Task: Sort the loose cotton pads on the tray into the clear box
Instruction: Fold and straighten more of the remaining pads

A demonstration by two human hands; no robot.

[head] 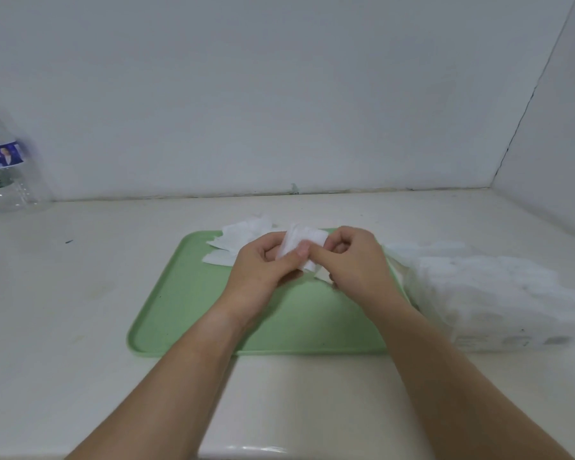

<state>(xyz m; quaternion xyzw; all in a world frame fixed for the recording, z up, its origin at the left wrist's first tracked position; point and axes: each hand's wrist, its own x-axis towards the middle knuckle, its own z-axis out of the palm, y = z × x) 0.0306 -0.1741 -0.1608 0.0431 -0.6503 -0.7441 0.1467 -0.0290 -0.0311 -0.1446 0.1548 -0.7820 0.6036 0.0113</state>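
A: What's being held?
B: Left hand [262, 265] and right hand [357, 258] are both pinching a pad stack [301, 240] above the tray [193, 293] (soft, featherlight, probably sliding apart; squeeze the flat faces). Loose pads [243, 235] are lying farther back, clear box [498, 293] sitting rightward.

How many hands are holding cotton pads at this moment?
2. The left hand and the right hand meet over the far half of the pale green plastic tray, both pinching one stack of white cotton pads.
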